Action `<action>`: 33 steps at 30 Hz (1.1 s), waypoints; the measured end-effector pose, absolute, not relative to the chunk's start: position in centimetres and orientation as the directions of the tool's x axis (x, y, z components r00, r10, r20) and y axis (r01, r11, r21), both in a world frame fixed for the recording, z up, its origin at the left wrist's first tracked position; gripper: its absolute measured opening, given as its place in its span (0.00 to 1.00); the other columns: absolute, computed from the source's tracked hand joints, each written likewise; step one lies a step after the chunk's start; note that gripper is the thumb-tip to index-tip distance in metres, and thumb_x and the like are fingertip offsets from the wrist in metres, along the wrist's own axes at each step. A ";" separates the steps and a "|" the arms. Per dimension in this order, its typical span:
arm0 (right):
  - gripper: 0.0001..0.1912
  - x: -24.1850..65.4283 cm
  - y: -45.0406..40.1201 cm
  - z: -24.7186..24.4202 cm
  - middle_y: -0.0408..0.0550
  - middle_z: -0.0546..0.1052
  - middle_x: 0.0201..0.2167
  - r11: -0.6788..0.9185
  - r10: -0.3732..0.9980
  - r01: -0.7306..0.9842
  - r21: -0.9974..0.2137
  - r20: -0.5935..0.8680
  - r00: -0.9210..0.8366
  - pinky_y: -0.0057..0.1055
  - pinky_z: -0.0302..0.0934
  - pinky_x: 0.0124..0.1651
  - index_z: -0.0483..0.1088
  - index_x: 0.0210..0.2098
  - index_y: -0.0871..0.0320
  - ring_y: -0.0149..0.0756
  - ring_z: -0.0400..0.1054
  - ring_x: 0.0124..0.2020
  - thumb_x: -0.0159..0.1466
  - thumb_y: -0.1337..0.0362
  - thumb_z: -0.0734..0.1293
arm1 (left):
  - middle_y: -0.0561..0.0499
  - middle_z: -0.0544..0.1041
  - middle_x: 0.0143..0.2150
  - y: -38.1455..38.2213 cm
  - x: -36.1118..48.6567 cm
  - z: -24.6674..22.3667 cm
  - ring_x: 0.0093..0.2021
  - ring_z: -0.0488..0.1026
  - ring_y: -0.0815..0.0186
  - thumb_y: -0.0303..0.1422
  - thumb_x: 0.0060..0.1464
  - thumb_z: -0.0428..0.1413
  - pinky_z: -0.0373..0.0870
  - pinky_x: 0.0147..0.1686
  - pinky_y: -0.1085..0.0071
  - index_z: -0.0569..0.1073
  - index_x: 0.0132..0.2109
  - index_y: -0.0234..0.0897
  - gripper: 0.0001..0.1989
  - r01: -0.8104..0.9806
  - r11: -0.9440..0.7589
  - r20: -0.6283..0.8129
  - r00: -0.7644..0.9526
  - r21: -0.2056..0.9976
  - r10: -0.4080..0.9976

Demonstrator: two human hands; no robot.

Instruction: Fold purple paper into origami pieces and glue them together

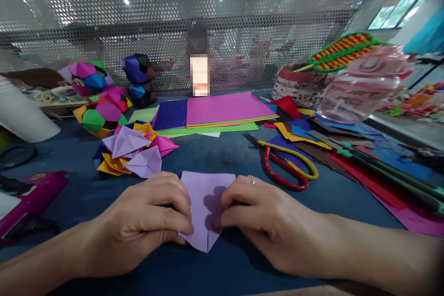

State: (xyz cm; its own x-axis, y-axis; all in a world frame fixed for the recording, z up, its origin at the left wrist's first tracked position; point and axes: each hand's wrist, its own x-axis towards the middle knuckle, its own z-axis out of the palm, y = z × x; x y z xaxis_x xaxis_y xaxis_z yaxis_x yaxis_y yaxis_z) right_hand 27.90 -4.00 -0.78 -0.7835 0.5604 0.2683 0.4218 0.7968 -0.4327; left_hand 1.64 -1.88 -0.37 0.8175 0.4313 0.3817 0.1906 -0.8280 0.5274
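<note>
A sheet of light purple paper (203,194) lies on the dark blue table between my hands, its bottom edge coming to a point with a short crease or slit there. My left hand (152,217) pinches the paper's left side between thumb and fingers. On the opposite side, the curled fingers of my right hand (256,217), which wears a ring, grip the right edge. Its thumb tip is in shadow. Just beyond my left hand sits a pile of folded purple, orange and pink paper pieces (128,143).
Scissors (291,162) with red and yellow handles lie beyond my right hand. Stacked colored paper (229,108) is at the back. Paper balls (104,115) stand back left, a magenta tool (38,194) at left. Right are a pink bottle (360,88), cutters (391,171) and scraps.
</note>
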 end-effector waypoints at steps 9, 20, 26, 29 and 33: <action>0.18 28.1 -3.9 -0.5 0.48 0.75 0.45 0.918 0.340 0.274 -0.287 0.212 -0.916 0.33 0.58 0.47 0.70 0.54 0.58 0.37 0.64 0.43 0.66 0.69 0.61 | 0.55 0.73 0.32 -2.3 3.2 -0.3 0.33 0.71 0.73 0.27 0.58 0.57 0.66 0.35 0.77 0.74 0.34 0.37 0.05 0.365 -0.519 0.119 0.720 0.773 0.683; 0.17 28.1 -3.8 -0.9 0.48 0.75 0.46 0.943 0.277 0.207 -0.261 0.271 -0.922 0.32 0.58 0.47 0.70 0.53 0.61 0.35 0.64 0.44 0.68 0.65 0.60 | 0.56 0.68 0.31 -2.9 4.4 -0.9 0.33 0.65 0.70 0.23 0.54 0.54 0.60 0.33 0.73 0.67 0.30 0.37 0.06 0.546 -0.534 0.075 0.651 0.646 0.756; 0.21 28.0 -3.9 -0.8 0.49 0.76 0.45 0.937 0.292 0.210 -0.278 0.295 -0.910 0.31 0.58 0.49 0.71 0.52 0.61 0.35 0.66 0.46 0.67 0.54 0.63 | 0.56 0.67 0.32 -3.1 4.3 -1.2 0.33 0.64 0.70 0.23 0.54 0.53 0.59 0.33 0.72 0.64 0.31 0.37 0.07 0.551 -0.541 0.088 0.644 0.635 0.760; 0.20 28.0 -4.0 -0.8 0.47 0.76 0.45 0.937 0.301 0.218 -0.274 0.314 -0.900 0.31 0.59 0.48 0.72 0.51 0.61 0.34 0.67 0.45 0.66 0.54 0.64 | 0.56 0.67 0.31 -3.2 4.3 -1.2 0.33 0.63 0.70 0.22 0.54 0.53 0.59 0.32 0.72 0.63 0.30 0.37 0.08 0.551 -0.556 0.110 0.642 0.622 0.759; 0.22 28.1 -4.1 -0.8 0.50 0.77 0.45 0.942 0.291 0.205 -0.267 0.343 -0.893 0.32 0.61 0.50 0.70 0.53 0.62 0.36 0.68 0.46 0.66 0.54 0.64 | 0.56 0.66 0.30 -3.0 4.4 -1.4 0.32 0.62 0.70 0.23 0.55 0.53 0.58 0.31 0.72 0.62 0.29 0.37 0.09 0.547 -0.561 0.110 0.648 0.621 0.754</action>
State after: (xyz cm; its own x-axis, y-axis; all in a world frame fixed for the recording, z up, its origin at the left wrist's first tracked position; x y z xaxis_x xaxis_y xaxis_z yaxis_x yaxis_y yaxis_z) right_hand 28.07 -4.07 -0.84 -0.8931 0.2915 0.3426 0.2048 0.9416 -0.2672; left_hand 4.37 -3.00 -1.42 0.6479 0.7537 0.1104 0.5469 -0.5611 0.6213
